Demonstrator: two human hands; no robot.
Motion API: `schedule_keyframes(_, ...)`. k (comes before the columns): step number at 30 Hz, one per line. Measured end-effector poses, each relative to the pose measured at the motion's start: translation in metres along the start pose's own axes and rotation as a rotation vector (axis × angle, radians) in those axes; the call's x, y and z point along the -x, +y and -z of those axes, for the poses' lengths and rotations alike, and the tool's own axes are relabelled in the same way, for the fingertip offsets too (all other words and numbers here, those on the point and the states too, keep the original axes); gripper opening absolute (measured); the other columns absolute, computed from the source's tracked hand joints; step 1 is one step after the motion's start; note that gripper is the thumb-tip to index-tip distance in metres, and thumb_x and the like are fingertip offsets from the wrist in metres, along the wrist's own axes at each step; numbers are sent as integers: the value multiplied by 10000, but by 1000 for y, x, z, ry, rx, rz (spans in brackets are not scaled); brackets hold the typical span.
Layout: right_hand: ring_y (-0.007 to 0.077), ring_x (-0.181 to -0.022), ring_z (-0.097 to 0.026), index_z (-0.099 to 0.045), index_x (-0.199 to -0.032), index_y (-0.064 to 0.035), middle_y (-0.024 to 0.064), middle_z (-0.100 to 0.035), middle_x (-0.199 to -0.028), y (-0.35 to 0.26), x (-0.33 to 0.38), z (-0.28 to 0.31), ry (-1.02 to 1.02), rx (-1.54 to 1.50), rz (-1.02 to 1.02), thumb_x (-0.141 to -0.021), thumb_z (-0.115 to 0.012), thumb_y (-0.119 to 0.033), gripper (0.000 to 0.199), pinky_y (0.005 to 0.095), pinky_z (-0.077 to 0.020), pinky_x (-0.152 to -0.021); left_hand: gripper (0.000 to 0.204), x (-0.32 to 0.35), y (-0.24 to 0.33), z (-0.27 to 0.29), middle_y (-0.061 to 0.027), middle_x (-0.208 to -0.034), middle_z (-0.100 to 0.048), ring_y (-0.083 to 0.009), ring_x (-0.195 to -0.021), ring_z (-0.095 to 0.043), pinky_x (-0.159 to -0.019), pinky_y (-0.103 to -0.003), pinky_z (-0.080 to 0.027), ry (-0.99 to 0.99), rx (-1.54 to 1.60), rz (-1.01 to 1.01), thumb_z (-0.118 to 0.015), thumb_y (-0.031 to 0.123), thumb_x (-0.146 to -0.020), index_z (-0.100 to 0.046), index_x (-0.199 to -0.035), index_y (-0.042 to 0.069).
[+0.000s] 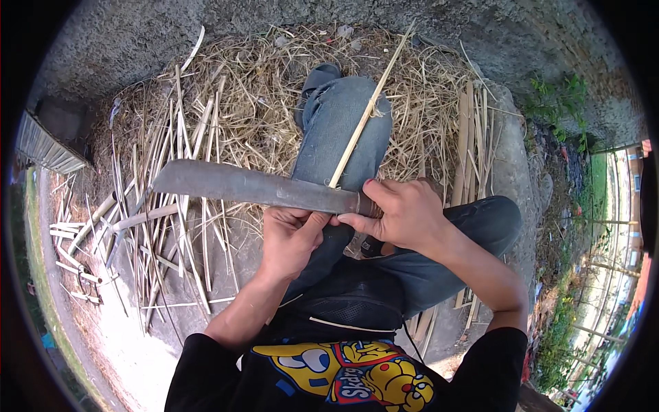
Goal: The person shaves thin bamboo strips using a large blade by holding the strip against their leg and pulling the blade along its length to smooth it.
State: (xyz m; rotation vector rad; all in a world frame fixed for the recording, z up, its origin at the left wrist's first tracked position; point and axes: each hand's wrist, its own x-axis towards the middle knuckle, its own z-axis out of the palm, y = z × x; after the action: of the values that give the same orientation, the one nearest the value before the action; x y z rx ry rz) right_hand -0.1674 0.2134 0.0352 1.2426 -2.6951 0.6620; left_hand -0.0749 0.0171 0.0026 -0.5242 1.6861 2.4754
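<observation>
My right hand (412, 214) is closed around the handle end of a machete (237, 184), whose broad grey blade points left across my lap. A pale, thin bamboo strip (358, 130) slants over my raised knee, away and to the right, with curled shavings partway along it. Its near end passes behind the blade. Close below the blade, the fingers of my left hand (290, 240) are pinched together where that end comes through; the blade hides part of the grip.
Many split bamboo strips (182, 226) lie to the left, beside short cut pieces (75, 264). Dry shavings (254, 117) cover the ground ahead, up to a rough wall (274, 15). More flat strips (467, 137) lie to the right. Another short strip (350, 325) rests on my lap.
</observation>
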Motion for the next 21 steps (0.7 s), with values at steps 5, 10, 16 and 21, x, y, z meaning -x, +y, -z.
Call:
schedule_keyframes(5, 348, -513, -651, -595, -766, -31, 138, -596, -550, 35, -25, 22, 98, -164, -288, -928, -661, -571, 568, 432, -486, -460, 225, 2, 5, -7, -66, -788, -709, -15, -477, -428, -427, -187, -301, 19, -12, -73, -679, 88, -983, -721, -1169, -32)
schedule_keyframes(10, 348, -514, -651, -600, -775, -42, 132, -614, -571, 11, -1, -4, 73, 29, 19, -908, -684, -574, 555, 416, -515, -480, 262, 0, 2, -4, -43, -787, -711, 4, -490, -406, -428, -182, -295, 36, -28, -30, -685, 94, -984, -705, -1206, -45)
schedule_keyframes(16, 344, -517, -651, -589, -762, -46, 129, -598, -563, 39, -21, 19, 118, -139, -267, -908, -673, -589, 568, 436, -498, -465, 256, -1, 11, -4, -32, -729, -654, -3, -490, -405, -423, -191, -282, -25, 4, -27, -647, 128, -1017, -707, -1188, -52)
schedule_keyframes(21, 331, -517, -641, -607, -796, -27, 135, -600, -596, 14, -13, 7, 110, 153, 61, -896, -738, -508, 509, 399, -476, -484, 250, 5, 4, 3, -29, -716, -639, -5, -484, -401, -421, -198, -279, 0, -22, -16, -643, 124, -1018, -706, -1181, -55)
